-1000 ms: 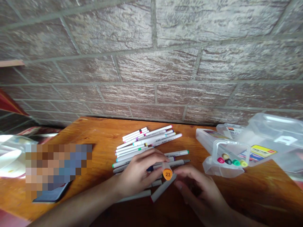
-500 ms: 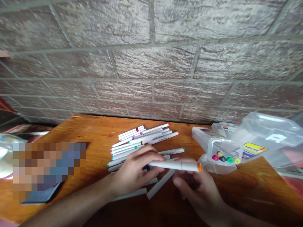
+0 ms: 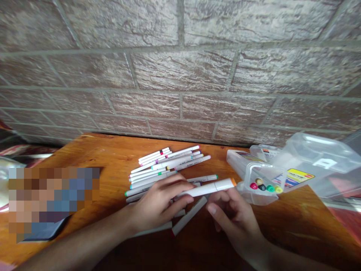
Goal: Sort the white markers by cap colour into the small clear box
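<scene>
A white marker with an orange end (image 3: 216, 187) is pinched between the thumb and fingers of my left hand (image 3: 160, 201). It points right and slightly upward. My right hand (image 3: 239, 222) is just below the orange end, thumb and fingers apart and loosely curled; whether a fingertip touches the marker I cannot tell. Behind and under my left hand lies a loose pile of white markers (image 3: 180, 162) with differently coloured ends. One marker with a red end (image 3: 188, 216) rests slantwise between my hands.
At right, a clear plastic case (image 3: 235, 158) lies on its side, with several marker ends (image 3: 262, 187) showing inside. A larger clear box (image 3: 335, 145) stands beside it. A dark flat device (image 3: 52, 229), mostly blurred out, lies at left. A brick wall (image 3: 180, 71) borders the wooden table (image 3: 98, 150).
The orange end of the marker has tilted upward and moved slightly left. My right hand stays below it, with its fingertips a little higher. The whole view has shifted slightly.
</scene>
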Available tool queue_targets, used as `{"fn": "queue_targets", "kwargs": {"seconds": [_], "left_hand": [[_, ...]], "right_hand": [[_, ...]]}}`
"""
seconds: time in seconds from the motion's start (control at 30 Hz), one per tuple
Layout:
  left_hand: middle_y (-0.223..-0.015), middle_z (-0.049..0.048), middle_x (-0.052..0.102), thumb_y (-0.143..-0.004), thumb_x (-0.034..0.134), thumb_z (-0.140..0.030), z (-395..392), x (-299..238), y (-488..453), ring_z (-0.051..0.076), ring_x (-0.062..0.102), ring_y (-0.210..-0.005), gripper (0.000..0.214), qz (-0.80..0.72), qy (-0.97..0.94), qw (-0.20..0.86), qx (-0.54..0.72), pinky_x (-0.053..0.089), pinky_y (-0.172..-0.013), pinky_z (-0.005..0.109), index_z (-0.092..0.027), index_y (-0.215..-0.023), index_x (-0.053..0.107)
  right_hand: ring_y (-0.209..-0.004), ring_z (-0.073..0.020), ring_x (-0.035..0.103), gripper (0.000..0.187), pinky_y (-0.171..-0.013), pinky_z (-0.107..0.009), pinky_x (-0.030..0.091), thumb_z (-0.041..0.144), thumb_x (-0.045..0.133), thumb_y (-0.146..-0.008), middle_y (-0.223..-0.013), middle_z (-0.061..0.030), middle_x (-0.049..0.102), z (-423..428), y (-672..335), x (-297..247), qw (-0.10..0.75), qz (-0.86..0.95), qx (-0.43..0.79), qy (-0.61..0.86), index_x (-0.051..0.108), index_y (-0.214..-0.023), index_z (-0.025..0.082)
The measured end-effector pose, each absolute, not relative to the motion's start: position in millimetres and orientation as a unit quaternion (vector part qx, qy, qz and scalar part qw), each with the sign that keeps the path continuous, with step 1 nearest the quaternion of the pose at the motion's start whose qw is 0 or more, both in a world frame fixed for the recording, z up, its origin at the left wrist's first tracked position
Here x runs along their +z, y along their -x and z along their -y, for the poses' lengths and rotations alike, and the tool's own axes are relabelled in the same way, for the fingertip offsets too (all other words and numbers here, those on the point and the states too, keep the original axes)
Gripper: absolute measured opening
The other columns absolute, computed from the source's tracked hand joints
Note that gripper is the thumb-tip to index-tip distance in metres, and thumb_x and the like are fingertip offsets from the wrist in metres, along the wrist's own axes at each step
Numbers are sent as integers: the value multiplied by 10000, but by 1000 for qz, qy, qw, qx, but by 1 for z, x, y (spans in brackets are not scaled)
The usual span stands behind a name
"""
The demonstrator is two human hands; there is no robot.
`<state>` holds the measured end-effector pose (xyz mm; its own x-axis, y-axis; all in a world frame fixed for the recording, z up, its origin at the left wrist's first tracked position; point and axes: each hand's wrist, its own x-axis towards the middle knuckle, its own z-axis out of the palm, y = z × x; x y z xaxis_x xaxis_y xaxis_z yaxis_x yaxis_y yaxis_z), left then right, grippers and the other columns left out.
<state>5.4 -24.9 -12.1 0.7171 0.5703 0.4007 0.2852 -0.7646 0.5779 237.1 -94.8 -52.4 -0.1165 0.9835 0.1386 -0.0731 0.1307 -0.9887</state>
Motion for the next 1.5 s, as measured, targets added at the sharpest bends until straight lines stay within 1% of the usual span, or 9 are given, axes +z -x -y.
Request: {"fn": "queue_targets", "kwargs": {"seconds": [0.03, 0.17, 0.3, 0.43, 0.6, 0.73, 1.0, 1.3, 1.5], "left_hand": [[-1011, 52, 681, -1050, 567, -200, 26, -12, -5, 166, 661, -932, 187, -246, -893, 248, 283, 498, -851, 250, -176, -1203, 673], [-956, 34, 699, -1069, 517, -214, 27, -11, -5, 157, 661, -848, 178, -264, -888, 270, 261, 487, -775, 248, -179, -1162, 664], [-948, 25, 720, -1031, 602, -197, 26, -12, -6, 148, 679, -842, 155, -249, -889, 261, 282, 494, -773, 232, -187, -1167, 677], [-993, 47, 725, -981, 681, -144, 23, -14, -7, 150, 694, -891, 202, -215, -891, 227, 330, 517, -807, 223, -191, -1174, 716], [-1009, 68, 717, -930, 734, -88, 22, -16, -7, 150, 711, -923, 178, -218, -872, 177, 402, 540, -841, 211, -171, -1086, 751], [-970, 61, 720, -902, 765, -90, 21, -16, -8, 152, 718, -896, 145, -235, -853, 173, 432, 554, -811, 210, -163, -1023, 736], [-994, 53, 767, -904, 787, -148, 20, -17, -6, 175, 742, -899, 229, -239, -858, 210, 403, 570, -825, 255, -186, -1120, 720], [-1009, 57, 756, -920, 771, -145, 18, -20, -5, 174, 740, -912, 238, -244, -855, 223, 400, 580, -812, 255, -202, -1146, 723], [-989, 57, 761, -922, 774, -173, 20, -15, -7, 177, 743, -886, 220, -245, -852, 214, 410, 593, -794, 267, -198, -1136, 725]], "right_hand": [[-540, -88, 501, 197, -473, -181, 411, 392, 684, -1014, -708, 48, 580, 95, -237, -51, 513, 547, 515, 415, 586, -963, 229], [-527, -84, 509, 207, -462, -169, 418, 422, 671, -1019, -729, 54, 582, 94, -237, -50, 510, 536, 531, 414, 601, -1101, 245], [-513, -81, 520, 233, -460, -167, 428, 440, 700, -995, -695, 41, 595, 95, -238, -53, 517, 535, 526, 412, 632, -955, 221], [-533, -100, 565, 323, -468, -187, 481, 451, 777, -930, -782, 1, 685, 95, -241, -53, 525, 536, 525, 402, 689, -1154, 236], [-454, -91, 583, 277, -418, -172, 473, 467, 725, -965, -731, -18, 724, 95, -239, -52, 518, 520, 522, 434, 761, -1082, 218], [-443, -90, 595, 181, -415, -161, 481, 381, 766, -941, -682, 15, 693, 96, -236, -50, 539, 528, 473, 455, 763, -1040, 230], [-496, -84, 606, 110, -452, -150, 499, 291, 745, -957, -753, 32, 688, 97, -236, -47, 539, 561, 428, 459, 709, -1057, 262], [-512, -94, 623, 179, -452, -184, 511, 205, 702, -946, -934, -22, 753, 97, -240, -45, 522, 613, 378, 457, 721, -1117, 256], [-502, -102, 620, 157, -442, -193, 512, 250, 695, -971, -938, -30, 764, 96, -239, -47, 513, 613, 382, 465, 737, -1123, 259]]}}
